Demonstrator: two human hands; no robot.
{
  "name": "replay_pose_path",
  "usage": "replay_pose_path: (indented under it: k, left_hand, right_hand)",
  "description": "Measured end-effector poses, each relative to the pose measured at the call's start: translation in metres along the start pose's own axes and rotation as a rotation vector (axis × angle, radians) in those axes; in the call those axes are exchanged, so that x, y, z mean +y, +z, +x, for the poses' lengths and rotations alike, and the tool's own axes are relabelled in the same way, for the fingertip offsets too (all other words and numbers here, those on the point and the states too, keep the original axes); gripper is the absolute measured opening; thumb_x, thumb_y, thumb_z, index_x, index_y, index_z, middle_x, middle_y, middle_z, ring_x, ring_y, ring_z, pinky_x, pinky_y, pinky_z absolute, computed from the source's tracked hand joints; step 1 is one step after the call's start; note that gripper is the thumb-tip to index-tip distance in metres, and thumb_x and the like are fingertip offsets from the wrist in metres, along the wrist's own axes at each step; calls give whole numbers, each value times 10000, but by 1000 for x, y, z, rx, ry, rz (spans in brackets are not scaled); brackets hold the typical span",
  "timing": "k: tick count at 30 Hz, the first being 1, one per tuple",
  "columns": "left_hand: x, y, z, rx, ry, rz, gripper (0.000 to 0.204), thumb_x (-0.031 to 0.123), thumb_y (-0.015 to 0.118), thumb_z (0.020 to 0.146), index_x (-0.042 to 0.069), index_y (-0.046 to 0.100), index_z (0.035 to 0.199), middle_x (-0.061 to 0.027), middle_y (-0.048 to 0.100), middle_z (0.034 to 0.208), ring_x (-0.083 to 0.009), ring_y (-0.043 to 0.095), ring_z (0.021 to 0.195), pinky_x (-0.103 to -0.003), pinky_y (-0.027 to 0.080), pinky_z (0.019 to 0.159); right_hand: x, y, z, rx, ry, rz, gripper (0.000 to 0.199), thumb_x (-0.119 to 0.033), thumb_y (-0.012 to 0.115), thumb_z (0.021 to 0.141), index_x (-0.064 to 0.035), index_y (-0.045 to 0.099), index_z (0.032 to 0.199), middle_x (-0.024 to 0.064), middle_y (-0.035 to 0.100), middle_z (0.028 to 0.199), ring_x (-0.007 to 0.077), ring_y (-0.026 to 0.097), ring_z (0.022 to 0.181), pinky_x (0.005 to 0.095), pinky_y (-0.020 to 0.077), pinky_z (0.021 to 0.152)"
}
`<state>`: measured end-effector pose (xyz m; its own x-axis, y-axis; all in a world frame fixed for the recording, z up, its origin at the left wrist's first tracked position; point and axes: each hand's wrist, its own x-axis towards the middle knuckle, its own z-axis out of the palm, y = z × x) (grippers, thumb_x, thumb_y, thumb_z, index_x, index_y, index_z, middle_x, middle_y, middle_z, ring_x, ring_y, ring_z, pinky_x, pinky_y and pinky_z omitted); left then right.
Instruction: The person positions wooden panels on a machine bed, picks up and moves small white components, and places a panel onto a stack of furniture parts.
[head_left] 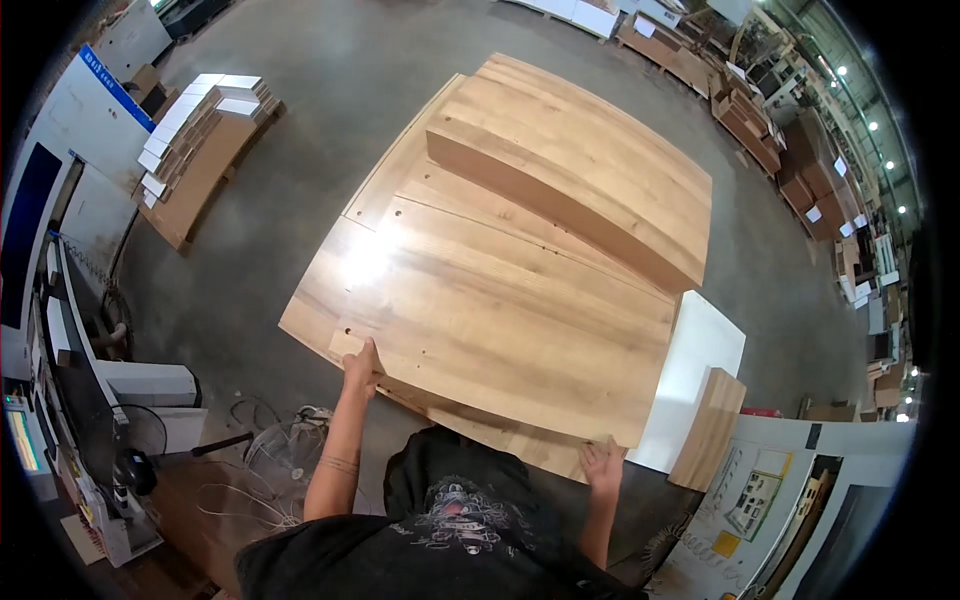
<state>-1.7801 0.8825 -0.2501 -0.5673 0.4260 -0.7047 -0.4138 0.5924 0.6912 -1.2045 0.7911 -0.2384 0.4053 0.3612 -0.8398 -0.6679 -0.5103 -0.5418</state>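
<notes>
A large wood-grain panel (520, 315) lies in front of me on a stack of similar boards, with small drilled holes along its left side. My left hand (361, 368) grips its near left edge, thumb on top and the other fingers hidden below. At the near right corner, my right hand (601, 463) holds the same panel by its edge; part of its grip is hidden. Beyond this panel rises a higher stack topped by another wood-grain board (590, 130), its brown side facing me. Under the near edge, a lower board (510, 442) sticks out toward me.
A white panel (690, 375) and a narrow wood-grain piece (708, 430) lie at the right. Machine housings flank me, one (770, 500) at right. A fan (285, 450) and loose cables stand at lower left. Stacked white-topped pieces (190, 130) sit on a pallet at far left.
</notes>
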Motion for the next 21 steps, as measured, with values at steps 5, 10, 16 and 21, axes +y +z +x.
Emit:
replay_pose_path:
  k: [5, 10, 16, 21]
  left_hand:
    - [31, 11, 15, -144, 22, -13, 616, 346, 619, 1002, -121, 366, 1314, -231, 579, 1200, -315, 642, 1056, -446, 600, 809]
    - [60, 35, 41, -233, 137, -20, 445, 319, 574, 1024, -99, 507, 1162, -190, 613, 1114, -259, 655, 903, -388, 587, 693]
    - [74, 40, 68, -161, 195, 286, 588, 441, 610, 986, -117, 529, 1150, -167, 637, 1002, -229, 628, 801, -373, 527, 673]
    - [98, 35, 70, 552, 957, 990, 874, 589, 738, 834, -134, 546, 1284, -316, 645, 1213, -426, 615, 1192, -442, 499, 985]
  right_hand:
    - [0, 42, -3, -182, -33, -16, 588, -318, 646, 956, -31, 430, 1421, 197, 473, 1421, 341, 437, 1354, 494, 371, 1143]
    - [-14, 65, -1, -224, 9, -82, 592, -339, 644, 955, -45, 425, 1419, 210, 471, 1422, 348, 456, 1324, 483, 397, 1114]
    - [-14, 72, -4, -285, -26, -43, 709, -336, 696, 928, -27, 372, 1478, 249, 394, 1501, 420, 410, 1366, 491, 346, 1149]
    - [-38, 42, 17, 197, -593, -583, 651, -332, 690, 948, 74, 458, 1400, 241, 522, 1403, 347, 526, 1260, 422, 441, 1050]
